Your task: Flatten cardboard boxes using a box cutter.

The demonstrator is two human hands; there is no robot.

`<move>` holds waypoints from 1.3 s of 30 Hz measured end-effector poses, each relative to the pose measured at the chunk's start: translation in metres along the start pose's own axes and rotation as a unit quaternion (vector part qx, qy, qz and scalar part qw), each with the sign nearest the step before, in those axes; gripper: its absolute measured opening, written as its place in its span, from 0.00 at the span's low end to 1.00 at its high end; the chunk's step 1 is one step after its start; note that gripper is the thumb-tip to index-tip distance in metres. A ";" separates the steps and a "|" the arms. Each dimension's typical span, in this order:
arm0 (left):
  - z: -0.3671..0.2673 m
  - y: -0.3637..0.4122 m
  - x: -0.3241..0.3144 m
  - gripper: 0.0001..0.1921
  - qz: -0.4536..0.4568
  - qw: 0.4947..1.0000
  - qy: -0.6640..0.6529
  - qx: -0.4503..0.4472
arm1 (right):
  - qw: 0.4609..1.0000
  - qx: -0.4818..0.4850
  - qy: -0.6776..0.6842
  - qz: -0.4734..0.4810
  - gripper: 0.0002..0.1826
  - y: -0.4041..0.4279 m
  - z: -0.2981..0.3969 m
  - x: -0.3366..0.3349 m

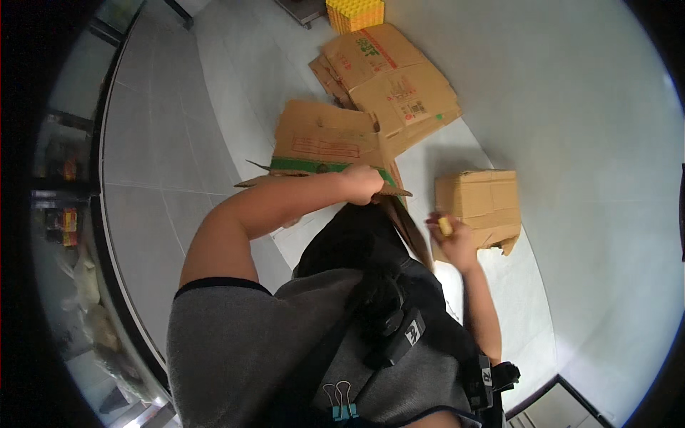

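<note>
A brown cardboard box with a green stripe (pixel 326 134) stands before me, its near flaps spread. My left hand (pixel 364 184) is closed on the edge of one cardboard flap. To the right, my right hand (pixel 457 243) is closed around a small yellow object (pixel 444 226); blur hides what it is. A smaller closed cardboard box (pixel 487 200) with a torn lower corner stands just beyond that hand. Flattened cardboard boxes (pixel 401 85) lie stacked behind the striped box, bearing red and green print.
Yellow egg trays (pixel 356 15) are stacked at the top, beside a dark wheeled platform (pixel 304 9). A pale wall (pixel 578 160) curves along the right. Glass-fronted shelving (pixel 69 224) with goods lines the left, past grey floor tiles (pixel 155 144).
</note>
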State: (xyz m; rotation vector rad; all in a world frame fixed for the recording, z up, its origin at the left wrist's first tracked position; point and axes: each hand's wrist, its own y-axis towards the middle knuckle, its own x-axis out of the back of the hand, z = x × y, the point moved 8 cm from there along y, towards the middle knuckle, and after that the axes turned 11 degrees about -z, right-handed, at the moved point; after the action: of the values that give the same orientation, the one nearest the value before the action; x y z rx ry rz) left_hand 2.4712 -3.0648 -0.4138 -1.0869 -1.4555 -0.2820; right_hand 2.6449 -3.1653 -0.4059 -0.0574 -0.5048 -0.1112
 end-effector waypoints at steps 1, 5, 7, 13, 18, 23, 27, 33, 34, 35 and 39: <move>0.004 0.007 -0.003 0.08 0.004 1.000 0.003 -0.003 | 1.000 0.000 0.003 0.020 0.13 -0.001 -0.006 -0.023; 0.024 0.032 0.010 0.09 -0.057 0.992 -0.111 0.009 | 0.991 -0.050 -0.019 0.122 0.21 -0.002 -0.022 -0.088; 0.032 0.046 0.012 0.10 -0.080 0.983 -0.166 -0.009 | 0.992 0.097 -0.059 0.054 0.29 0.005 -0.016 -0.107; 0.024 0.062 0.019 0.11 -0.043 0.979 -0.195 0.024 | 0.965 0.193 -0.151 0.094 0.27 0.021 -0.026 -0.157; 0.029 0.049 0.006 0.09 0.016 0.999 -0.031 -0.022 | 0.961 0.214 -0.171 0.038 0.21 0.020 -0.010 -0.129; 0.002 0.028 0.039 0.14 -0.026 0.995 -0.072 -0.060 | 0.979 0.177 -0.077 -0.062 0.20 0.011 0.018 -0.063; -0.032 0.013 0.019 0.27 -0.011 0.919 -0.338 -0.205 | 0.971 0.214 -0.063 -0.082 0.17 0.003 0.039 -0.043; -0.047 -0.012 0.026 0.30 -0.008 0.996 0.021 -0.090 | 0.970 0.163 -0.058 -0.169 0.17 -0.018 0.035 0.008; -0.053 -0.010 0.029 0.27 -0.015 0.997 0.029 -0.069 | 0.968 0.158 -0.059 -0.185 0.16 -0.016 0.042 0.015; -0.056 -0.006 0.033 0.27 -0.019 0.997 0.031 -0.072 | 0.967 0.160 -0.061 -0.188 0.16 -0.017 0.046 0.022; -0.065 0.005 0.054 0.13 -0.012 0.994 0.010 -0.105 | 0.959 0.148 -0.157 -0.185 0.20 -0.021 0.061 0.037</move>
State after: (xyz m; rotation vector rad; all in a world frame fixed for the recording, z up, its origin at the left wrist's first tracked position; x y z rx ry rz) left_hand 2.5271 -3.0855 -0.3537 -1.2313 -1.4444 -0.4706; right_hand 2.6449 -3.1850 -0.3341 0.3193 -0.8433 -0.3968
